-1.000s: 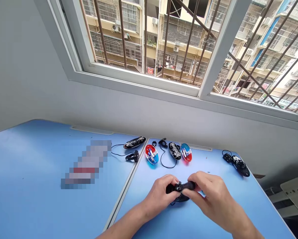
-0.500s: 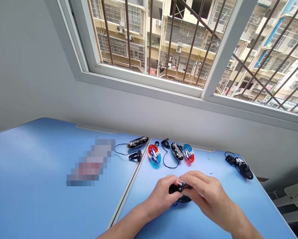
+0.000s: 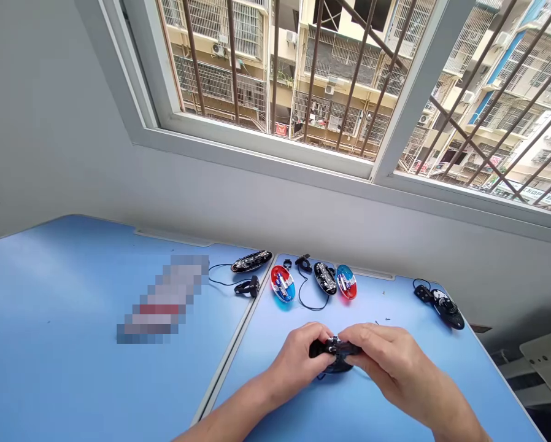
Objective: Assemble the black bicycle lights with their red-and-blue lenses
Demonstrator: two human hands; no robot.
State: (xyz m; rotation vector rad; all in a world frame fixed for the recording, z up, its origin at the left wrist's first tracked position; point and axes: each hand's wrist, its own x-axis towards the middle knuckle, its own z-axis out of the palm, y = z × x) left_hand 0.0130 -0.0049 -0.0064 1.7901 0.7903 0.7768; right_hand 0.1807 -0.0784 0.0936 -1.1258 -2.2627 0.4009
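Note:
My left hand is closed, thumb and fingers pinching the left end of a black plastic part with small shiny metal bits at its middle. On the right end of that part, my right hand is also closed, fingertips pressing from above and thumb from below. Just under the part, between the hands, shows a dark oval casing; a bit of thin black cord pokes out at its lower left. My fingers cover much of both pieces, so I cannot tell how they join.
Red-and-blue oval casings, black oval ones and a corded clamp lie behind my hands. Another black oval unit sits far right. Tiny screws lie loose. A seam divides the blue tables.
My right hand has shifted slightly right and flattened over the black part, so more of its middle shows. My left hand keeps its grip. The view has moved a little.

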